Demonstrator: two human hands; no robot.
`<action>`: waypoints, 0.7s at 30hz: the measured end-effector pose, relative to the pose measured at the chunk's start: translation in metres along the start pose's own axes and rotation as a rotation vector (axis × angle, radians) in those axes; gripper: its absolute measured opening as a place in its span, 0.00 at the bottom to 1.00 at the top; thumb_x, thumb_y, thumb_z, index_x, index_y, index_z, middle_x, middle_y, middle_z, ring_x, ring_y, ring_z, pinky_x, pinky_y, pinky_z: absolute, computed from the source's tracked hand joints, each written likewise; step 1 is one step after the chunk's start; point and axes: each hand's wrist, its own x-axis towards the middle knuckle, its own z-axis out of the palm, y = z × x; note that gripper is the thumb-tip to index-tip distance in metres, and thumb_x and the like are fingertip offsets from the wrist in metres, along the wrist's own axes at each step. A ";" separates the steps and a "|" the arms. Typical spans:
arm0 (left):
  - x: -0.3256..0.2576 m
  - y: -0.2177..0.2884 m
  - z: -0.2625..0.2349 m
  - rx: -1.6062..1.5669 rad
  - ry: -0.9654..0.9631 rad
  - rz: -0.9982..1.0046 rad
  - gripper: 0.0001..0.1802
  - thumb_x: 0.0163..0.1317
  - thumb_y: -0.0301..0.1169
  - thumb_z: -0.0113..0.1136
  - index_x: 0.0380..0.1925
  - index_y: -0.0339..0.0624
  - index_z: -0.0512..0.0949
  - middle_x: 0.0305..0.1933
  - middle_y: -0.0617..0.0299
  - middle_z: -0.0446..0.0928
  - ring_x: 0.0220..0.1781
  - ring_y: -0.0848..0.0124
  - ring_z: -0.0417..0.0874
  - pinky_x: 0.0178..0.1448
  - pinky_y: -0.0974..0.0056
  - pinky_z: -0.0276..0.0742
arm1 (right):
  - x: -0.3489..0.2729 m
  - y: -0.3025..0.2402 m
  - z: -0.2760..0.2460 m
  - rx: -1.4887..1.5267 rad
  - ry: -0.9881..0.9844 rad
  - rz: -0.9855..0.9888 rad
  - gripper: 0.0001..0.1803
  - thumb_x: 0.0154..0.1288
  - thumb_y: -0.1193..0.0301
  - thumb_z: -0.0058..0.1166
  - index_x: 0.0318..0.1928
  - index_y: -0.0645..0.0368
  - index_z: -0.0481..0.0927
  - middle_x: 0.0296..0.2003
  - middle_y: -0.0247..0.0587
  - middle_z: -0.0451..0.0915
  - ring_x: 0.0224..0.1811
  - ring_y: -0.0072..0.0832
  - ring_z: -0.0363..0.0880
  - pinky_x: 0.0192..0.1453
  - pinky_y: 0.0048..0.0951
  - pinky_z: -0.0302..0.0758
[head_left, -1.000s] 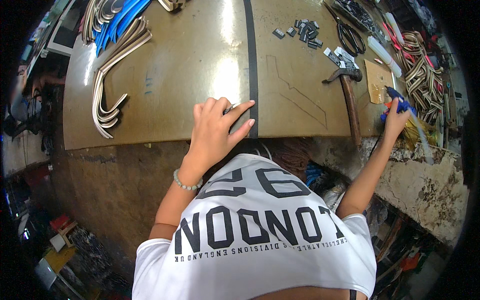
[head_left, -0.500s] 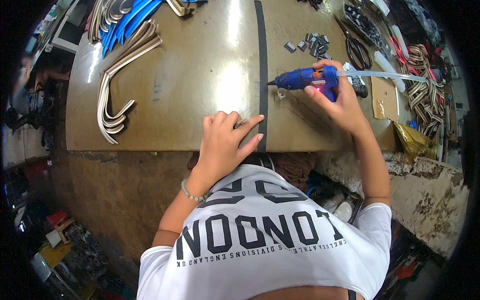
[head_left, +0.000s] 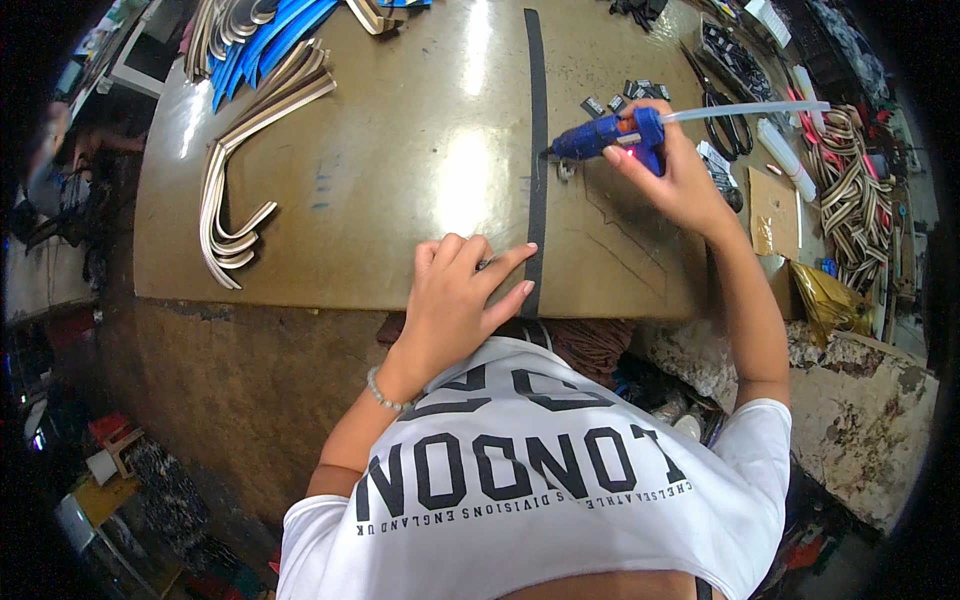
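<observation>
Gripping a blue glue gun (head_left: pixel 608 135) by its handle, the right hand (head_left: pixel 672 175) is closed around it, nozzle tip at the right edge of a long black strip (head_left: pixel 537 150) — a clear glue stick projects from the gun's rear. The strip lies lengthwise on the brown worktable (head_left: pixel 400 170). The left hand (head_left: pixel 455 300) lies flat, holding nothing, fingertips pressing the strip's near end at the table's front edge. Curved striped bands (head_left: pixel 235 190) lie well apart at left; scissors (head_left: pixel 715 95) lie beyond the gun.
</observation>
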 end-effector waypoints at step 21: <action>-0.006 -0.227 -0.159 0.670 0.458 -0.797 0.26 0.64 0.49 0.61 0.46 0.35 0.84 0.43 0.36 0.80 0.48 0.46 0.80 0.56 0.49 0.74 | -0.216 0.120 -0.104 -0.559 0.375 1.162 0.46 0.65 0.33 0.46 0.48 0.73 0.79 0.33 0.57 0.82 0.36 0.47 0.81 0.40 0.36 0.75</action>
